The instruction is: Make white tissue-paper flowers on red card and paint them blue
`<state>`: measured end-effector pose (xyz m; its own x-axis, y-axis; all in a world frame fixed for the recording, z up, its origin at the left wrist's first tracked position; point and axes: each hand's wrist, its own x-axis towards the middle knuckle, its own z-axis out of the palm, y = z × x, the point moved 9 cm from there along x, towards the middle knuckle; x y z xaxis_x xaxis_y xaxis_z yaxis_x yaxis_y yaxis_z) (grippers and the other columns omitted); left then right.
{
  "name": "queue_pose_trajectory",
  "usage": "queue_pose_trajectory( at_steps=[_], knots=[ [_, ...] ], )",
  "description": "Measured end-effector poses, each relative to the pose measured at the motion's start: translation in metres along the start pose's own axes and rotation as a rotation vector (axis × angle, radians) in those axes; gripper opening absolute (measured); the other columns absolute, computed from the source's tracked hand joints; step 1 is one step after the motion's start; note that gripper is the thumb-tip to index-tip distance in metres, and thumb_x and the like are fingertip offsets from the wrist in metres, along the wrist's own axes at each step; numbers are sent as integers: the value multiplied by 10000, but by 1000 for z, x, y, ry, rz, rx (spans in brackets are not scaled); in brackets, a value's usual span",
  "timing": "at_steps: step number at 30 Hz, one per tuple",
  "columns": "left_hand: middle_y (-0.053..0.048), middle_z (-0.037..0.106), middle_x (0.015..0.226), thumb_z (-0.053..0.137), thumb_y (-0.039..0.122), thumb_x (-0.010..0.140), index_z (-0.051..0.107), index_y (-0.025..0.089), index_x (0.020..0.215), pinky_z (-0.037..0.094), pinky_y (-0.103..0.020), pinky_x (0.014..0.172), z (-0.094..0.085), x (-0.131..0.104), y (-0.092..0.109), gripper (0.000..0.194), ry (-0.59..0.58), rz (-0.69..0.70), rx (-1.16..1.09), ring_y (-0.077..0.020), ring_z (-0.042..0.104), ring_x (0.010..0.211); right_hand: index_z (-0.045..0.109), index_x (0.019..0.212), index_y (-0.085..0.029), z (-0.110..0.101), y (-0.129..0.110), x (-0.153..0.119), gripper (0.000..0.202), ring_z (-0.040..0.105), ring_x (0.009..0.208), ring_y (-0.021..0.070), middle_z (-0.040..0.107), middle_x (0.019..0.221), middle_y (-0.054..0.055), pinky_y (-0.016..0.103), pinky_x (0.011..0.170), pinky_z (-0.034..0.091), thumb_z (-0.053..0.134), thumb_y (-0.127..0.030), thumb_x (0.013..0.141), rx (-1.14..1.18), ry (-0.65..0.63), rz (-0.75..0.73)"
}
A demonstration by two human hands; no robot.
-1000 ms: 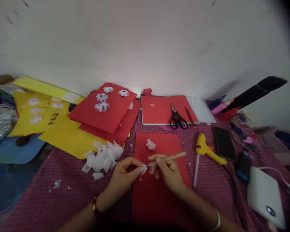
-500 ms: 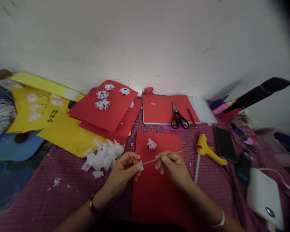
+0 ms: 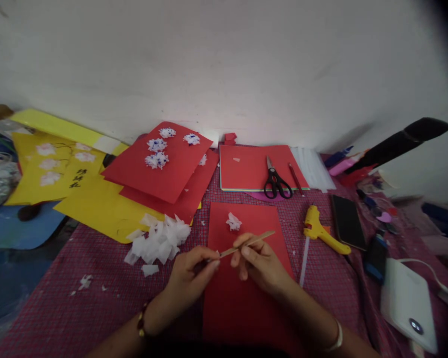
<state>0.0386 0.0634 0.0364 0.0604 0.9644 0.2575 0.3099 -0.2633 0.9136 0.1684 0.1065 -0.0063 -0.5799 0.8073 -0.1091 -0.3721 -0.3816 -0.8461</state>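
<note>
In front of me a thin wooden stick slants across a red paper sheet. My right hand grips its middle between thumb and fingers. At the stick's lower tip my left hand is pinched closed. Only a speck of the white tissue paper piece shows at those fingertips; the rest is hidden by the fingers. A small white tissue flower sits on the red sheet beyond the hands. Left of my left hand lies a heap of white tissue pieces.
Red cards with blue-speckled flowers overlap yellow paper at left. Scissors and a red pencil rest on stacked paper. To the right are a yellow glue gun, a black phone and a white power bank.
The stick's tip has come into my left fingertips, and the tissue piece there is now mostly covered. My right hand has shifted slightly left and turned the stick.
</note>
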Motion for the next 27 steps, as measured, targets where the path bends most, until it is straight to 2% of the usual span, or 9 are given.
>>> queue_pose_trajectory(
  at_steps=[3,6,9,11,16,19,23,25,27],
  knots=[
    [37,624,640,533,191,887,597,191,858,440,-169,531,7,-1,-17,71,-62,-189,-201,-74,558,547,688,903,-199,-6,-9,-2,145,549,439,50,690,675,-6,163,451,421,623,-328,897,-192,66,-92],
    [34,617,659,512,215,897,604,193,954,431,-185,552,17,-3,-19,111,-135,-226,-247,-80,548,571,706,901,-212,-13,-13,-4,131,541,448,48,663,628,-22,157,459,421,630,-319,894,-256,139,-151],
    [28,614,694,506,209,892,617,200,995,422,-196,591,26,-5,-16,152,-196,-220,-243,-83,543,619,707,924,-215,-13,-5,-4,142,549,452,54,648,606,-29,155,447,421,616,-322,904,-195,92,-111],
    [30,607,693,509,240,899,609,197,1002,425,-200,593,28,-6,-20,150,-218,-273,-314,-82,540,616,703,908,-204,-10,-1,-3,138,566,465,59,665,646,-19,161,445,433,627,-319,896,-142,30,-77],
    [40,592,626,602,400,864,563,165,929,412,-187,478,35,-14,-47,247,-246,-611,-655,-69,511,486,678,917,-187,0,-2,-2,116,626,521,84,733,775,30,195,489,496,672,-288,861,-173,-70,-50],
    [32,591,616,652,409,827,572,155,882,398,-178,448,42,-17,-53,272,-275,-700,-770,-68,509,471,686,897,-188,1,-6,-2,98,637,542,86,730,772,31,204,520,513,654,-278,874,-265,-49,-67],
    [43,567,594,607,393,862,576,163,903,391,-178,454,43,-16,-49,236,-287,-645,-701,-66,488,462,683,897,-180,1,-7,-1,146,639,568,99,712,758,30,224,544,521,629,-316,890,-319,-47,-66],
    [28,602,645,555,348,899,589,177,947,421,-194,512,34,-11,-41,181,-246,-492,-486,-79,525,516,663,909,-179,0,-4,0,159,637,559,97,711,746,24,217,540,510,616,-330,899,-281,-54,-45],
    [-16,676,801,516,267,920,610,197,1003,469,-229,644,24,-4,-24,144,-211,-252,-190,-114,607,683,642,921,-174,0,0,2,172,636,543,93,712,724,19,206,529,494,604,-342,909,-227,-70,-19]
  ],
)
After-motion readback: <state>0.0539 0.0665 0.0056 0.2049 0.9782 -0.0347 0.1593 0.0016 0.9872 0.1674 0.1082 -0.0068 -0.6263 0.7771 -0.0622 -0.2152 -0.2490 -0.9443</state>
